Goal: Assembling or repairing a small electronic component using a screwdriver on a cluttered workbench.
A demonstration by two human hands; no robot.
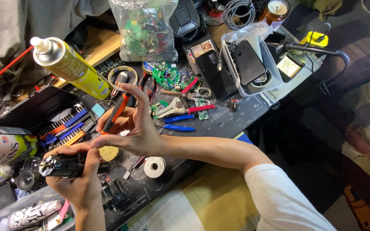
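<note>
My left hand [77, 176] grips a small black device [63, 166] with a metal end, low on the left above a dark work mat [232, 122]. My right hand [129, 124] reaches across from the right and holds an orange-and-black screwdriver [117, 108] upright between its fingers; its thumb and forefinger meet the left hand's fingers at the device. Right of the hands a white solder spool [154, 167] lies on the mat.
A yellow spray can [71, 67] stands at upper left over an open bit case [63, 128]. Blue-handled pliers [178, 122], circuit boards [166, 76], phones in a clear tray [248, 64], a bag of parts [147, 30] and a candle jar [276, 10] crowd the back.
</note>
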